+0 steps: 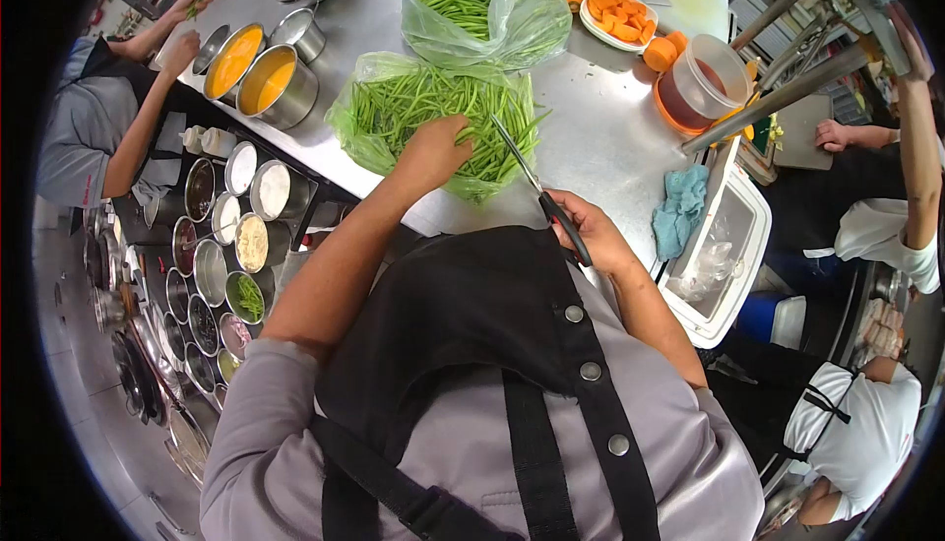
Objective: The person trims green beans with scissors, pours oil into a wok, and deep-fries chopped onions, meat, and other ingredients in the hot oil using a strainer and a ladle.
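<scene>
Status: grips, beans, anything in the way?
Left grip at beans. Right grip holding scissors, tips at beans. Beans heaped on open bag. No obstruction seen.

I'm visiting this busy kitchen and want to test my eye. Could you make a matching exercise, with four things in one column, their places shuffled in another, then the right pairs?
Things
1. Black-handled metal scissors
2. Crumpled blue-green cloth
3. Orange carrot chunks
4. Long, thin green beans

Places
A. In a small white dish
B. In clear plastic bags
C. In the person's right hand
D. Beside the open white plastic box

Right pairs
1-C; 2-D; 3-A; 4-B
</scene>
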A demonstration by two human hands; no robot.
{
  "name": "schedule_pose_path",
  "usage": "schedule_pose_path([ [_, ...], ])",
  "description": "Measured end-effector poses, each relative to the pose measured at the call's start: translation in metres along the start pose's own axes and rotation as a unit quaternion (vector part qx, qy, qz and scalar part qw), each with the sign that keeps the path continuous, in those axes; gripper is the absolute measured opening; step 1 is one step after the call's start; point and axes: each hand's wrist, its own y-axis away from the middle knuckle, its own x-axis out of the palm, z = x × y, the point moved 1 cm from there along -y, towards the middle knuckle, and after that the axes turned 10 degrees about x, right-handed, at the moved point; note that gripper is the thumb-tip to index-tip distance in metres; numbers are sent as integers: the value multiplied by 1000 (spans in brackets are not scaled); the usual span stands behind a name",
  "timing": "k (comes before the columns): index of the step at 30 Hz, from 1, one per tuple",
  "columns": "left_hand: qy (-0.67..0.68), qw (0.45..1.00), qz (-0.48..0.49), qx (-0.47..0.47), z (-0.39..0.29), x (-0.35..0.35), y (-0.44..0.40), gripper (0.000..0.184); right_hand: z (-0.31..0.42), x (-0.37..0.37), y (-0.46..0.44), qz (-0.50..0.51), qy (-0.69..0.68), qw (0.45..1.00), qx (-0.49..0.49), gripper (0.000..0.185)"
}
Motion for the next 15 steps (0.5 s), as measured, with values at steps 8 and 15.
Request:
schedule_pose_path([
  [8, 387, 888, -134, -210, 14, -10, 1, 5, -5, -4, 8, -16, -33, 999, 12, 68],
  [15, 734, 541, -284, -296, 12, 3, -2, 17, 10, -1, 8, 38, -19, 999, -20, 79],
])
